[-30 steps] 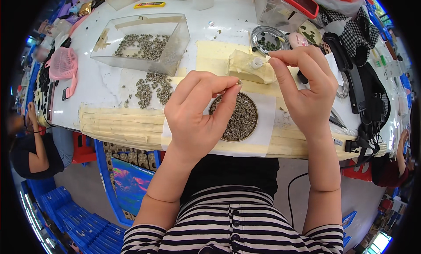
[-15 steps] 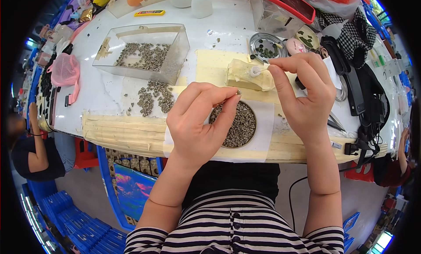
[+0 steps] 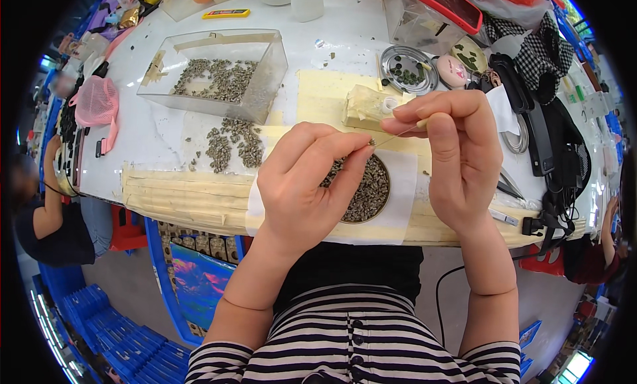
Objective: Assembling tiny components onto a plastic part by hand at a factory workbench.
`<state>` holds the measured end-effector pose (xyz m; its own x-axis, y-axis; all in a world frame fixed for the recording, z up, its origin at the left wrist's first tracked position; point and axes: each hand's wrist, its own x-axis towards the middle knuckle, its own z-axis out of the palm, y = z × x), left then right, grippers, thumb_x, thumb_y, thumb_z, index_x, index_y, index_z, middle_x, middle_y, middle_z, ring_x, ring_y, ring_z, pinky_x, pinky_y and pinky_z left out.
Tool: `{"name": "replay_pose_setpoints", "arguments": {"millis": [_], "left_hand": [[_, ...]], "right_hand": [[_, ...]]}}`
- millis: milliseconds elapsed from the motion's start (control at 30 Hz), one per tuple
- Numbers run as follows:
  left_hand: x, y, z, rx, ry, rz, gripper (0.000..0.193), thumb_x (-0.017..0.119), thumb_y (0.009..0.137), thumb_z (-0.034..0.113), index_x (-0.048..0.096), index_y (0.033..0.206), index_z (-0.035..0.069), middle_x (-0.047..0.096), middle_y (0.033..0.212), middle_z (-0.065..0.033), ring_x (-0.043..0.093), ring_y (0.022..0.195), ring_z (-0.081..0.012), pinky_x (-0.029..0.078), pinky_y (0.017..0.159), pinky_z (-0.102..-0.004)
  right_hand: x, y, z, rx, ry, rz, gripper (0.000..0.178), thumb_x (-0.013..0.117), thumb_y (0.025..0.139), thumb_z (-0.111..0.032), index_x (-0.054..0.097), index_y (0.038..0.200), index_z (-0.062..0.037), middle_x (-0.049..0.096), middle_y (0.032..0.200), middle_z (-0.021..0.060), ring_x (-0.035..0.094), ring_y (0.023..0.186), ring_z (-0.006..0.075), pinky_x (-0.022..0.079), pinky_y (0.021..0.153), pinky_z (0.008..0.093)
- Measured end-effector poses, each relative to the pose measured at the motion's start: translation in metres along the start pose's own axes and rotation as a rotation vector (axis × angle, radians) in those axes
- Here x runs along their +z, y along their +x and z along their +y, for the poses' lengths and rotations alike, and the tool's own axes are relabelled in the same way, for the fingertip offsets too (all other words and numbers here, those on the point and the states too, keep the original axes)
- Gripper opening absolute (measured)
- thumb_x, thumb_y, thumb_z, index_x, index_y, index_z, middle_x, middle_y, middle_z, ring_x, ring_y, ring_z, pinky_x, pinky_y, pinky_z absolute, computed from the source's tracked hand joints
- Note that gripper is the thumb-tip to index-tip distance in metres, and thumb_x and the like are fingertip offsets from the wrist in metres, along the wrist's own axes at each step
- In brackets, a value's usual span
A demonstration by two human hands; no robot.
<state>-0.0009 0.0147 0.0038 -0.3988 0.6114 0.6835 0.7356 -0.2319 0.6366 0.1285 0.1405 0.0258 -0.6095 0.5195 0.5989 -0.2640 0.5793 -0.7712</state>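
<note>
Between thumb and forefinger, my left hand (image 3: 302, 188) pinches a tiny metal part (image 3: 372, 142), mostly covered by the fingertips. My right hand (image 3: 461, 162) grips a thin needle-like stick (image 3: 401, 132) with a pale end, its tip reaching the part. Beneath my left fingers, a round dish (image 3: 389, 188) full of small grey metal parts (image 3: 363, 197) sits on a white sheet (image 3: 402, 215). Just beyond my right fingertips is a block wrapped in cream tape (image 3: 361, 109), with a small white cup (image 3: 389, 104) on top.
A clear plastic box (image 3: 199, 109) holds more metal parts, and loose piles (image 3: 232, 145) lie before it. At the right are a round metal tin (image 3: 405, 69) with dark green pieces, tweezers (image 3: 509, 185) and a black strap (image 3: 561, 152). A pink mesh item (image 3: 97, 104) lies left.
My right hand has come down and closer to my left, bringing the stick from the white cup to the pinched part. My left hand has shifted slightly right.
</note>
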Motion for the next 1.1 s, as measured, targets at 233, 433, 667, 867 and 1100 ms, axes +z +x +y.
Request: {"name": "replay_pose_setpoints", "arguments": {"millis": [233, 433, 667, 867, 1100], "left_hand": [[0.0005, -0.0003, -0.0008, 0.021, 0.000, -0.001, 0.014, 0.076, 0.080, -0.006, 0.073, 0.094, -0.002, 0.066, 0.082, -0.0082, 0.062, 0.071, -0.0161, 0.050, 0.062, -0.0255], [0.0005, -0.0010, -0.0012, 0.026, 0.015, -0.006, 0.015, 0.076, 0.080, -0.006, 0.073, 0.095, -0.001, 0.066, 0.083, -0.0085, 0.062, 0.072, -0.0170, 0.050, 0.062, -0.0260], [0.0004, -0.0008, -0.0014, 0.027, 0.020, -0.008, 0.015, 0.077, 0.080, -0.006, 0.073, 0.094, -0.001, 0.066, 0.083, -0.0086, 0.062, 0.072, -0.0168, 0.050, 0.062, -0.0259], [0.0007, -0.0011, -0.0015, 0.021, 0.020, -0.005, 0.016, 0.077, 0.080, -0.006, 0.073, 0.094, -0.002, 0.066, 0.083, -0.0085, 0.062, 0.071, -0.0165, 0.050, 0.062, -0.0256], [0.0006, -0.0010, -0.0015, 0.022, 0.016, -0.005, 0.016, 0.077, 0.080, -0.007, 0.073, 0.094, -0.002, 0.066, 0.083, -0.0085, 0.062, 0.071, -0.0161, 0.050, 0.062, -0.0254]], "right_hand": [[0.0040, -0.0024, 0.0005, 0.044, 0.051, 0.007, 0.014, 0.048, 0.105, -0.008, 0.051, 0.103, 0.0049, 0.068, 0.090, 0.0114, 0.074, 0.084, 0.0172, 0.060, 0.072, 0.0248], [0.0047, -0.0028, 0.0007, 0.018, 0.042, 0.002, 0.012, 0.049, 0.105, -0.006, 0.051, 0.102, 0.0055, 0.069, 0.089, 0.0114, 0.074, 0.083, 0.0163, 0.061, 0.074, 0.0257], [0.0055, -0.0033, 0.0001, 0.013, 0.027, 0.008, 0.009, 0.051, 0.103, -0.002, 0.053, 0.101, 0.0062, 0.069, 0.089, 0.0111, 0.074, 0.083, 0.0164, 0.062, 0.074, 0.0266], [0.0057, -0.0034, 0.0007, 0.003, 0.013, 0.017, 0.008, 0.052, 0.102, -0.001, 0.054, 0.100, 0.0060, 0.069, 0.088, 0.0109, 0.074, 0.082, 0.0172, 0.062, 0.074, 0.0264], [0.0066, -0.0039, 0.0012, 0.001, 0.013, 0.020, 0.006, 0.053, 0.101, 0.000, 0.055, 0.101, 0.0054, 0.069, 0.088, 0.0108, 0.074, 0.082, 0.0171, 0.061, 0.073, 0.0264]]}}
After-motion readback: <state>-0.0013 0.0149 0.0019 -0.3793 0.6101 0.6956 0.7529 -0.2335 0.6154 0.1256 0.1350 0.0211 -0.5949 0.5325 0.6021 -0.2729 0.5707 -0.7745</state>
